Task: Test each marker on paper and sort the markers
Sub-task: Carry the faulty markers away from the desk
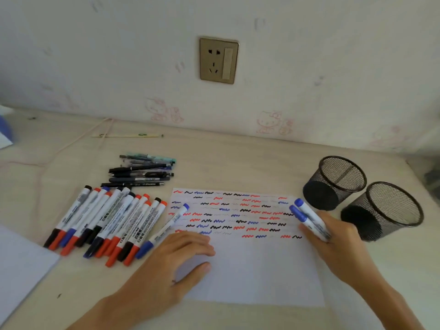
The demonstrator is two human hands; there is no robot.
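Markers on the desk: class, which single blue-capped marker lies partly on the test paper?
The lone blue marker beside the left hand: its top end rests on the scribbled paper, apart from the marker pile.

- 1 view only, from a camera worn on the person's head, so no part of the scene is shared with a second view.
- It looks forward and down over the table [238,148] toward the wall [309,67] behind it.
- It sits close: both forearms enter from the bottom edge, and the paper [250,270] fills the lower middle.
- The wide angle bends the table's far edge and tilts the wall socket [218,60].
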